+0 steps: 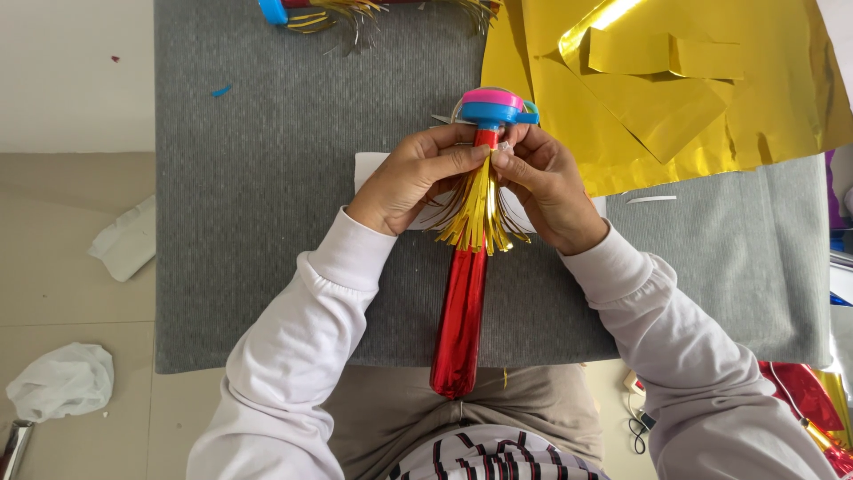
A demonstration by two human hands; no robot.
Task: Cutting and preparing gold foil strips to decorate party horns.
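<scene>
Both hands pinch closed at the neck of a red foil horn [462,311]: left hand [409,178] and right hand [546,187] press the gold fringe [475,218] against it, just below the blue-and-pink mouthpiece [493,107]. Judged light, thin, crushable; best held at the stiffer neck. Beyond the right hand, gold foil sheets [764,80] lie on the grey desk [258,178].

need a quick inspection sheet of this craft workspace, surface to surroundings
surface: grey mat on the work area, small scraps on it
job's things: red foil tube with gold fringe and a pink and blue end piece
clutter: gold foil sheets top right; second fringed piece at top edge
grippers: left hand and right hand both pinch the fringe at the tube's neck
cables: thin cord on the floor at lower right
surroundings: tiled floor with crumpled white plastic
</scene>
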